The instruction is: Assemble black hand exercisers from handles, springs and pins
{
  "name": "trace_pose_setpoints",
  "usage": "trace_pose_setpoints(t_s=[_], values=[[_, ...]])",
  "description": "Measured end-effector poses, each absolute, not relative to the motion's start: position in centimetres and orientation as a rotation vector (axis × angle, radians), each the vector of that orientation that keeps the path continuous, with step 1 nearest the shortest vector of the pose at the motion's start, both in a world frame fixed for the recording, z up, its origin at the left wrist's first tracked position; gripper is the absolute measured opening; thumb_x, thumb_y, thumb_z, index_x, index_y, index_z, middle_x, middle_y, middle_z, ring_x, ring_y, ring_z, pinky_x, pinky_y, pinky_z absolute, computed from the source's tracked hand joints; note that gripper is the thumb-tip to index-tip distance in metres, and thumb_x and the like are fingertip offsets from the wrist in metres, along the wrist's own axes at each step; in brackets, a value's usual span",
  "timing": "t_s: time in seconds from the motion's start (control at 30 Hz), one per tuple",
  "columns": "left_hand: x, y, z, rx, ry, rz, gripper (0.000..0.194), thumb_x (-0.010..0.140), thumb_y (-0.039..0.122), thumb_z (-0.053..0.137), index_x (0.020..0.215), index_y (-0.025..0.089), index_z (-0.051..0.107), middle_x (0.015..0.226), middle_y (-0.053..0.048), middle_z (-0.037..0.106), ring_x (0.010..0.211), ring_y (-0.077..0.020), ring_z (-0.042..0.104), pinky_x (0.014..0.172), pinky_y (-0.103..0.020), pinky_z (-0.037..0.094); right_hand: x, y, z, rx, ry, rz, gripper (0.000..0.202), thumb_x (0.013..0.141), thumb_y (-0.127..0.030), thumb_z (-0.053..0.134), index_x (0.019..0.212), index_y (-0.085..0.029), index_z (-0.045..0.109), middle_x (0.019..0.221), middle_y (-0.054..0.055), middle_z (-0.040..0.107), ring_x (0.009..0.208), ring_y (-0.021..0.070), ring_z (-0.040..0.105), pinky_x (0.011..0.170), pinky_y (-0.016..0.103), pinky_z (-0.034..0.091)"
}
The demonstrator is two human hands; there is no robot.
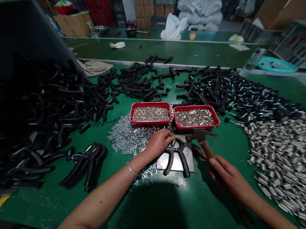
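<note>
A black spring clamp lies on a flat metal plate in front of me, its two handles spread toward my body. My left hand is at the clamp's upper end, thumb and fingers pinched together by its jaws. What sits between those fingertips is too small to make out. To the right, my right hand is wrapped round the wooden handle of a claw hammer. The hammer's dark head is just right of the clamp, above the plate's edge, apart from the clamp.
Two red trays of small metal parts, a left tray and a right tray, stand beyond my hands. Loose metal rings surround the left one. Black clamp parts, assembled clamps, black-headed bolts and springs are heaped around.
</note>
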State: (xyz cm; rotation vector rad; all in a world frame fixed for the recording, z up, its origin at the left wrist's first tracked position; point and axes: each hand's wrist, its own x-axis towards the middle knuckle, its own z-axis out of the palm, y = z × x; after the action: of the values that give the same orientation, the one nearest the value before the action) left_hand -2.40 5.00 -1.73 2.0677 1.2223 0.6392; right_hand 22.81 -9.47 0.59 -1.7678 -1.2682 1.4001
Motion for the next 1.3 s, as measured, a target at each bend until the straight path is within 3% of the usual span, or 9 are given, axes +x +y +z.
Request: trace_pose_setpoints(t_s=[0.17,0.47,0.63,0.77,0.9,1.0,1.17,1.3], values=[[-1.7,5.6,-2.6,2.067,1.218,0.642,0.016,0.092,0.026,0.058,0.090,0.017,0.071,0.096,-0.005,0.071,0.091,-0.0196,0.065,0.085,-0.030,0.048,22.2,-10.2,-0.5,-1.678,-0.978,1.482,0.041,0.089,-0.064,0.054,0.094,-0.023,0.054,0.060,-0.007,0.050,0.038,0.0062,0.035,0.031,0.016,0.027],[-1.3,5.0,-3.1,2.333,1.291,0.569,0.017,0.097,0.027,0.052,0.092,0.016,0.065,0.094,-0.006,0.067,0.089,-0.0199,0.063,0.080,-0.031,0.047,22.2,-10.3,-1.8,-1.592,-0.955,1.519,0.041,0.090,-0.062,0.053,0.100,-0.022,0.054,0.062,-0.007,0.052,0.035,0.0046,0.032,0.028,0.015,0.026],[-1.2,4.9,-3.9,2.886,1.089,0.445,0.025,0.101,0.019,0.041,0.092,0.013,0.063,0.091,-0.010,0.064,0.090,-0.0228,0.058,0.085,-0.038,0.041,23.1,-10.2,-1.9,-1.689,-1.151,1.491,0.040,0.094,-0.062,0.045,0.097,-0.023,0.053,0.064,-0.006,0.053,0.037,0.0077,0.038,0.031,0.020,0.030],[-1.7,4.1,-3.4,2.738,1.205,0.532,0.023,0.100,0.032,0.048,0.100,0.014,0.062,0.097,-0.009,0.065,0.094,-0.0225,0.059,0.086,-0.038,0.042,24.0,-8.4,0.6,-1.756,-1.580,1.298,0.039,0.096,-0.058,0.042,0.086,-0.022,0.054,0.064,-0.003,0.057,0.051,0.0138,0.053,0.047,0.025,0.041],[-2.6,1.1,-2.4,2.670,1.233,0.686,0.028,0.101,0.036,0.047,0.114,0.015,0.060,0.114,-0.010,0.065,0.107,-0.0244,0.056,0.094,-0.042,0.040,23.3,-6.3,4.4,-1.723,-1.899,0.955,0.035,0.099,-0.054,0.038,0.091,-0.023,0.054,0.069,0.000,0.061,0.064,0.0176,0.059,0.062,0.027,0.042],[-3.3,-1.1,-2.5,2.800,1.064,0.631,0.028,0.102,0.028,0.042,0.115,0.014,0.062,0.112,-0.010,0.067,0.106,-0.0243,0.056,0.096,-0.043,0.040,22.1,-4.7,5.2,-1.751,-1.968,0.767,0.033,0.100,-0.050,0.033,0.094,-0.023,0.050,0.076,0.003,0.064,0.066,0.0189,0.060,0.063,0.028,0.041],[-3.6,-2.1,-3.6,2.851,1.020,0.550,0.031,0.103,0.024,0.040,0.121,0.010,0.061,0.113,-0.013,0.067,0.105,-0.0244,0.057,0.095,-0.042,0.041,21.4,-2.7,3.2,-1.812,-2.264,0.876,0.032,0.100,-0.047,0.036,0.084,-0.023,0.048,0.072,0.004,0.064,0.062,0.0188,0.060,0.057,0.027,0.036],[-3.6,-2.1,-3.1,2.773,1.057,0.556,0.031,0.103,0.026,0.040,0.121,0.012,0.060,0.116,-0.012,0.066,0.108,-0.0246,0.056,0.097,-0.043,0.040,21.5,-2.4,3.2,-1.783,-2.227,0.762,0.033,0.101,-0.048,0.033,0.088,-0.023,0.048,0.071,0.003,0.063,0.062,0.0187,0.059,0.057,0.027,0.035]])
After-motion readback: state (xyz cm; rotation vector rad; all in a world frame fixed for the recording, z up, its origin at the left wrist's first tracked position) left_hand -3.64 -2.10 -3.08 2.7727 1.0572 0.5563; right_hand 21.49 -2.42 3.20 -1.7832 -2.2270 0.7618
